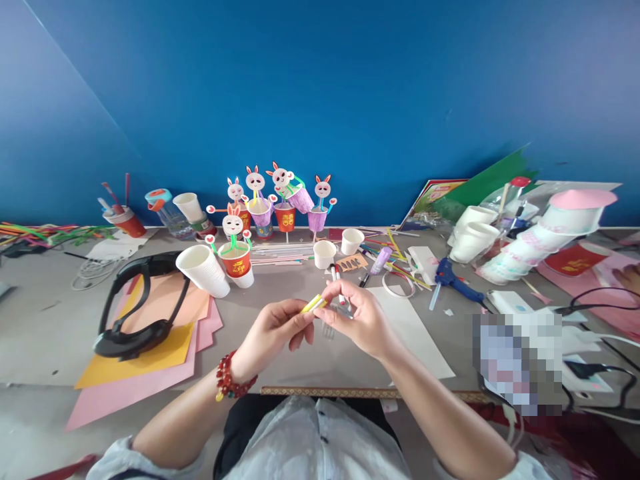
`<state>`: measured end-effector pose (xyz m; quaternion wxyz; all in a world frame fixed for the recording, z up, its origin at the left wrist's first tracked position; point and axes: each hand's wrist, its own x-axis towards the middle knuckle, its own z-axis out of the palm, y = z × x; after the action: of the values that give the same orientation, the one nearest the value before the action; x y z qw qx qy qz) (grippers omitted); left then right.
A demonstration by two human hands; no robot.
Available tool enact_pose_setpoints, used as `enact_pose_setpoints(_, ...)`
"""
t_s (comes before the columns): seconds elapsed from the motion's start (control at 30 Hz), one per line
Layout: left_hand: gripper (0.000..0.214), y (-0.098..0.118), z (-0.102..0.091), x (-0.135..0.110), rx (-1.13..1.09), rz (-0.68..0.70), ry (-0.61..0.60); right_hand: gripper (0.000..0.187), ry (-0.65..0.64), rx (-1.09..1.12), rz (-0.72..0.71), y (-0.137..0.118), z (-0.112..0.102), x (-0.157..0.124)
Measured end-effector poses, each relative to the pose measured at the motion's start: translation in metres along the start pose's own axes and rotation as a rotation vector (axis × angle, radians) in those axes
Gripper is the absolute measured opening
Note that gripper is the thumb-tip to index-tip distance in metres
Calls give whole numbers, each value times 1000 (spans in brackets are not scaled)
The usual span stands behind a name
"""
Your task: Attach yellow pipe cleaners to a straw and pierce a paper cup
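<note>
Over the near part of the table, my left hand [285,323] and my right hand [363,313] meet at the fingertips. Between them is a small yellow-and-white stick-like piece [313,305], pinched by thumb and fingers on each side. Its exact kind is too small to make out. Just beyond my right fingers lie markers [336,273] with red and black parts. Below the hands a small pale pronged shape [328,331] rests on the tabletop. A white paper sheet [415,340] lies beside my right hand.
Decorated paper cups with rabbit heads [236,263] stand at the back. Stacked white cups [203,267] and a black headset [143,307] on coloured paper [175,353] are left. Right are a blue glue gun [457,283], a cup tower [545,233], cables and another person's hand [627,277].
</note>
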<state>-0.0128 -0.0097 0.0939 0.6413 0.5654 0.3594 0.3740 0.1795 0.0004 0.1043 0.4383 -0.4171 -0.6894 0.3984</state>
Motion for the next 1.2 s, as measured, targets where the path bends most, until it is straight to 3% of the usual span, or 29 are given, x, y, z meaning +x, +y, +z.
enact_pose_setpoints(0.13,31,2,-1,1,35,23,32,13,-42,11,-33,1,-5,2)
enact_pose_setpoints(0.3,31,9,-7,1,36,7,30,29,-132,86,-73,1,-15,4)
enact_pose_setpoints(0.4,32,12,-11,0,43,-23,-4,17,-209,117,-59,4,-18,4)
enact_pose_setpoints(0.7,33,13,-17,-2,70,-66,-62,28,-403,448,179,20,-14,-2)
enact_pose_setpoints(0.8,32,12,-18,-4,61,-63,-69,28,-366,385,146,23,-14,-5)
enact_pose_setpoints(0.97,29,4,-17,-8,3,-24,-18,20,-178,286,-24,19,-12,-10)
enact_pose_setpoints(1.2,26,-3,-9,-12,-99,47,53,9,-132,225,-83,7,-10,-15)
